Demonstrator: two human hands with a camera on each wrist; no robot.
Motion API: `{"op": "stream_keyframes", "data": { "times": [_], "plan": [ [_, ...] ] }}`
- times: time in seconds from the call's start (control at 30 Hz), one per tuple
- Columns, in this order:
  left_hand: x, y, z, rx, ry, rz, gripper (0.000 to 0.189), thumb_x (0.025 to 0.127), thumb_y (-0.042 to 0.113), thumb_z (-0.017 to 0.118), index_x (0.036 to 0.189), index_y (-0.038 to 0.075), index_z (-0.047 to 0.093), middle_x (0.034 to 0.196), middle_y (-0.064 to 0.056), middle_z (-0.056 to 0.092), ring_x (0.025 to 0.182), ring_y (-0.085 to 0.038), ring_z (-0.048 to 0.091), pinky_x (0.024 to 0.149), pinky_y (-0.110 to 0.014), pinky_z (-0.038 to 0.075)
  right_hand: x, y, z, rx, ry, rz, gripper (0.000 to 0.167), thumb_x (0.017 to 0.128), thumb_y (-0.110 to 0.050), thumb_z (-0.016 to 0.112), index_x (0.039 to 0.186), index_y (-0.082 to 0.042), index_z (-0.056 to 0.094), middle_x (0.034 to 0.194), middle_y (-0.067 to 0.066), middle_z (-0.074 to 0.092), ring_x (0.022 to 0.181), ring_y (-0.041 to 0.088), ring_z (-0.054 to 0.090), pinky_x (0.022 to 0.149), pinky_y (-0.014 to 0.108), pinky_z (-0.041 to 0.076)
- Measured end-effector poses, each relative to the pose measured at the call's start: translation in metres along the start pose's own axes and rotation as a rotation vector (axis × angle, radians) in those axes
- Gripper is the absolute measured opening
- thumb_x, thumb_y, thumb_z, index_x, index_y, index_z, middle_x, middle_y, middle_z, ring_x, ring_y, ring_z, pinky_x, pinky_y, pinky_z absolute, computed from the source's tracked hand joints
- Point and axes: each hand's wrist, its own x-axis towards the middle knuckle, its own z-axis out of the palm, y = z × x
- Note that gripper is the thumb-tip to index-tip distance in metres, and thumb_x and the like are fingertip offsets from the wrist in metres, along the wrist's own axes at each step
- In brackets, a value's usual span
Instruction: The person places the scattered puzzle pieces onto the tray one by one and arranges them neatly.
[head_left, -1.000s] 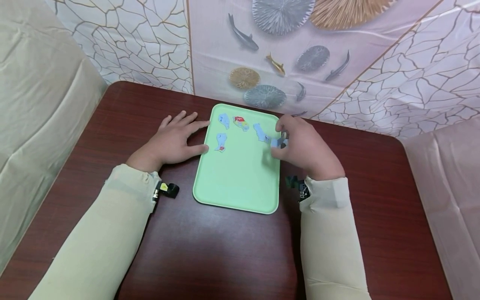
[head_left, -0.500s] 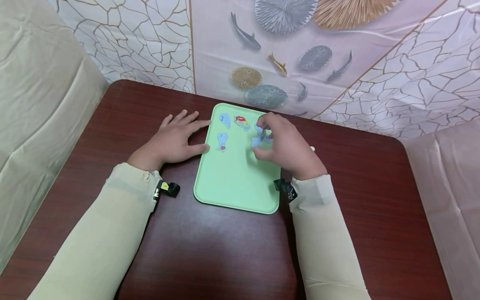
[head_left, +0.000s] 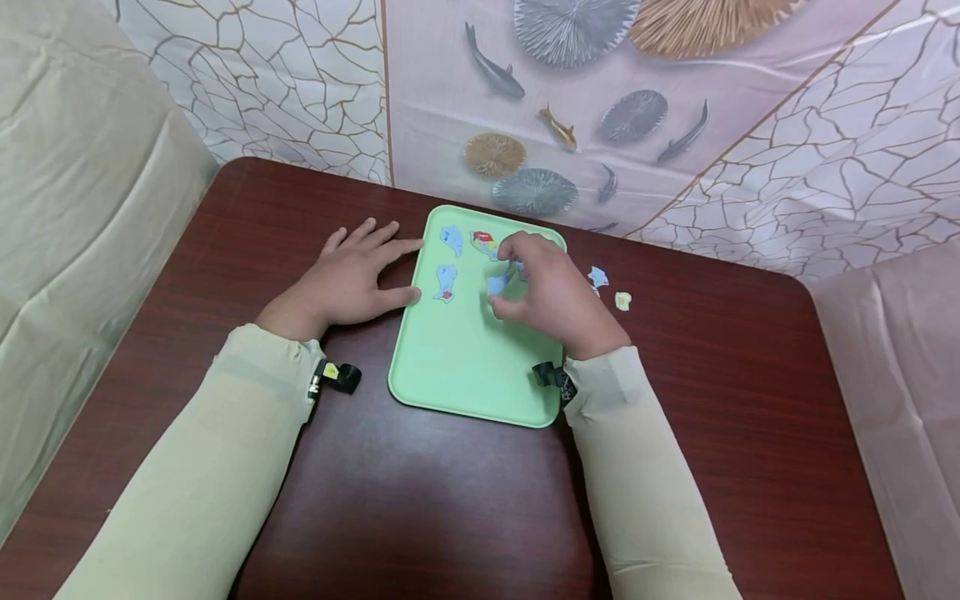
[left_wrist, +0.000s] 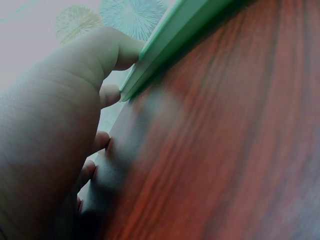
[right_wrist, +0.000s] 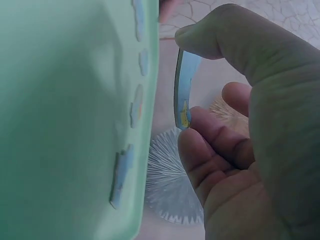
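Observation:
My right hand pinches a thin light-blue puzzle piece between thumb and fingertips, over the upper right part of the green tray. A yellow patch shows near one end of that piece in the right wrist view. On the tray lie a blue piece, a red and yellow one and, below the first, another blue piece with a red spot. A further piece is mostly hidden behind the right hand. With fingers spread, my left hand lies left of the tray, thumb and index fingertip at its rim.
Right of the tray, on the dark wooden table, lie a blue and red puzzle piece and a small yellowish one. A patterned cloth hangs behind the table's far edge.
The right hand has moved left from the tray's right edge to over its upper part, carrying the puzzle piece. Loose pieces right of the tray came into view. The left hand stays put.

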Motion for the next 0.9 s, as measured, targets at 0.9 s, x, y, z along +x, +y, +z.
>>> {"op": "stream_keyframes", "data": {
  "times": [0.9],
  "plan": [
    [0.0,0.0,0.001,0.003,0.018,-0.001,0.079,0.107,0.067,0.063,0.177,0.04,0.037,0.19,-0.01,0.019,0.178,-0.041,0.005,0.139,-0.07,0.002,0.011,-0.006,0.027,-0.003,-0.13,0.077,0.052,0.089,-0.026,0.096,0.127,-0.007,0.065,0.118,0.008,0.07,0.111,0.029,0.063,0.108,0.045,0.052]
  ]
}}
